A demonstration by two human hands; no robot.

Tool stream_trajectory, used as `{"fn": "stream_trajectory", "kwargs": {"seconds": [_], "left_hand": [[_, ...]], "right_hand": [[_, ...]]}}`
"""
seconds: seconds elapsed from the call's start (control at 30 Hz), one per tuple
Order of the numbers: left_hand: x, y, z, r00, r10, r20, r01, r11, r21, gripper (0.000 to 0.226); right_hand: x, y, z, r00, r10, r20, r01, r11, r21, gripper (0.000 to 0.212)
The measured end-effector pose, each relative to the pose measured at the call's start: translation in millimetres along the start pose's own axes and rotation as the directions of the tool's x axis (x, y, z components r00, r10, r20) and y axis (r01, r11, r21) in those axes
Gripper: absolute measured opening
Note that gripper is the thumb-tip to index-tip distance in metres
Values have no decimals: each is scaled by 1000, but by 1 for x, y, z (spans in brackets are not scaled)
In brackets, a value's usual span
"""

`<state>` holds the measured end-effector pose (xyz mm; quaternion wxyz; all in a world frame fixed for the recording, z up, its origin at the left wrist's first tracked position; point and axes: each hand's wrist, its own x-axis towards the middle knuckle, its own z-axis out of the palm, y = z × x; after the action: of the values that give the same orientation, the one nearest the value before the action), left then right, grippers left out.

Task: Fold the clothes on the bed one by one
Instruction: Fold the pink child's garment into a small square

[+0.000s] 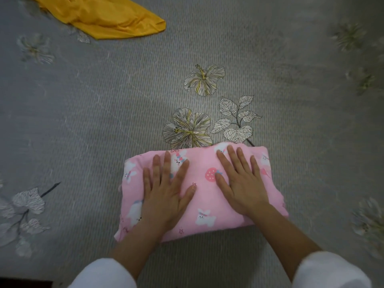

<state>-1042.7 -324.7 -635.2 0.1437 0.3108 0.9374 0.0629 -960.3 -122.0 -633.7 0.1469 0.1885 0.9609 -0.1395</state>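
Grey flower-printed bedsheet (104,121) carries my soft, limp folded pink bunny-print garment (204,196) near its front edge — left hand (166,194) and right hand (241,181) pressing flat, fingers straight, gripping nothing — I'd lift it by its side edges.

Dim, soft light; blurred edges

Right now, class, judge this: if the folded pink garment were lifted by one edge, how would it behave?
Probably floppy: the pink garment is soft cloth with rounded folds, so it would likely sag and unfold. Lying flat under the left hand and right hand, it seems unlikely to roll.
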Motion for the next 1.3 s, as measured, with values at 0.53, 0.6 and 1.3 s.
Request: {"fn": "stream_trajectory", "kwargs": {"seconds": [0.53, 0.6, 1.3], "left_hand": [[-4, -25, -7, 963, -268, -9, 265, 955, -137, 53], [-11, -40, -12, 859, -509, 62, 508, 830, -228, 62], [-46, 38, -162, 915, -282, 289, 390, 434, -812, 54]], "right_hand": [[1, 29, -20, 974, 222, -50, -198, 936, 289, 65], [-2, 38, -25, 879, 476, 22, -441, 795, 416, 83], [-195, 54, -125, 615, 776, 140, -420, 172, 891, 35]]}}
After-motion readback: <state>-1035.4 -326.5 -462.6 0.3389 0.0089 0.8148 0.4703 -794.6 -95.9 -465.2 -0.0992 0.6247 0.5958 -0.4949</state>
